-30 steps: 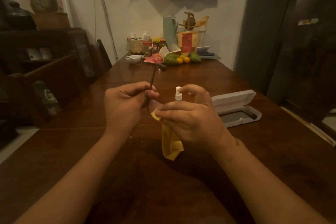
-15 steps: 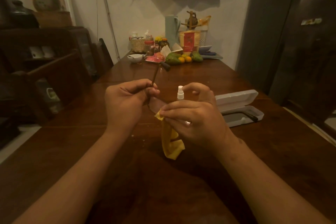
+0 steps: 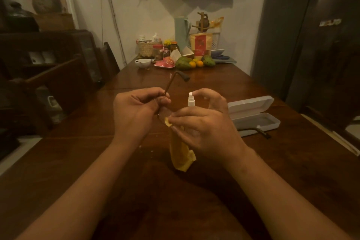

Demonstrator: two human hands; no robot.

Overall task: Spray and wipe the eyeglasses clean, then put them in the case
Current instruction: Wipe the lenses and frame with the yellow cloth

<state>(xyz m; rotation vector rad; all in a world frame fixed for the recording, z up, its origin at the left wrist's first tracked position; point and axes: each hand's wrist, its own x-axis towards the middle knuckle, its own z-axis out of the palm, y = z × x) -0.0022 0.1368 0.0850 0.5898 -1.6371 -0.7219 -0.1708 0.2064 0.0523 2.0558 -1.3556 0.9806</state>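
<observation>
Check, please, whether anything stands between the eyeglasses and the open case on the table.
Only the person's own right hand, holding the cloth and spray bottle, sits between the eyeglasses and the case. A dark stick lies at the case's front edge, outside its tray.

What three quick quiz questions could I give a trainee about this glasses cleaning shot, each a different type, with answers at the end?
1. True or false: the case lies open on the table.
2. Fill the gap: the left hand grips the ____.
3. Which hand pinches the cloth? A. the left hand B. the right hand C. neither
Key: 1 true; 2 eyeglasses, with one arm sticking up; 3 B.
</observation>
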